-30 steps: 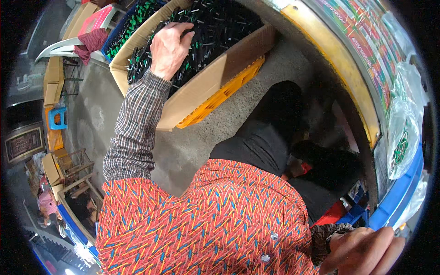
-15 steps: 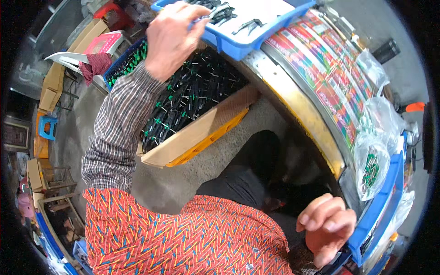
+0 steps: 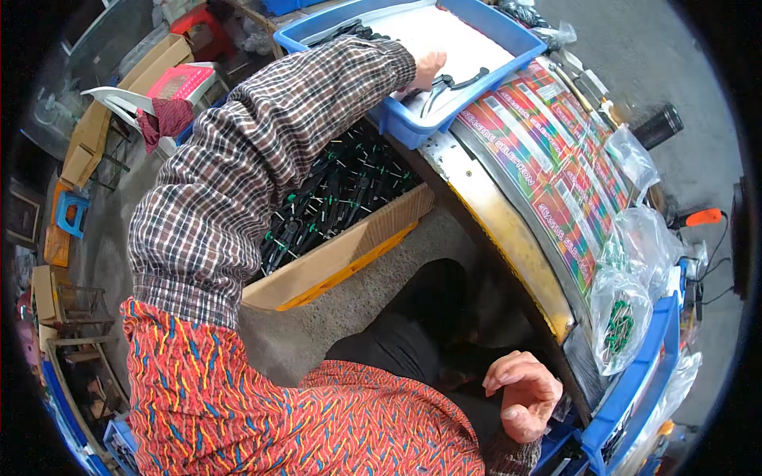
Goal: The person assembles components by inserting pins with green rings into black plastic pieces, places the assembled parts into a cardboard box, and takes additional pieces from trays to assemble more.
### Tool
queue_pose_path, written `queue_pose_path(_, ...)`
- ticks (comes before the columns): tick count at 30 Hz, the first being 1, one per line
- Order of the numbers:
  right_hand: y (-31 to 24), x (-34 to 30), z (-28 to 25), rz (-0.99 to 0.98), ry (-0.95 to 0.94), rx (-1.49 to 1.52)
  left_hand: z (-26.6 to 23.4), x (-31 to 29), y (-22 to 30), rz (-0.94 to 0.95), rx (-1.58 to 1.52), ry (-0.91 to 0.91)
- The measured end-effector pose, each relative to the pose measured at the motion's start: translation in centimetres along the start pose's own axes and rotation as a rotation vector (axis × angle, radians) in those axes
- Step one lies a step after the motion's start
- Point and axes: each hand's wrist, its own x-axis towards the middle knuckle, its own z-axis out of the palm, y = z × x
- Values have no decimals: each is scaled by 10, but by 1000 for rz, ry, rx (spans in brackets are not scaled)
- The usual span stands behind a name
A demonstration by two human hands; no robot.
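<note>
My left hand is inside a blue tray at the top, largely hidden behind its checked sleeve, so its fingers hardly show. Beside it on the tray's white bottom lie slim black plier-like pieces. More black pieces are heaped at the tray's left end. Low on the right, near the table's edge, my right hand is loosely curled with the thumb apart and nothing visible in it.
Below the tray, a cardboard-lined yellow crate holds many black pieces with green and silver parts. A table with a colourful printed cover curves along the right. Clear bags, one with green-topped pieces, hang near a blue bin.
My left hand has moved right and deeper into the tray, its sleeve now covering part of the tray and crate. My right hand has shifted slightly left. The view has tilted a little.
</note>
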Motion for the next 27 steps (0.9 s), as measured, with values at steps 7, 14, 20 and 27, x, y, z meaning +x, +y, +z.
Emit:
queue_pose_path(7,5,1,-10,43,-111,-102,15,1,-10,74,79,148)
queue_pose_path(14,-16,-9,-35,129,20,-358,2,-15,-19,42,-278,260)
queue_pose_path(20,-40,-27,-67,191,448,-604,-14,-31,-1,-6,-499,417)
queue_pose_path(27,-46,-35,-136,14,768,-1067,-28,-66,27,162,-622,591)
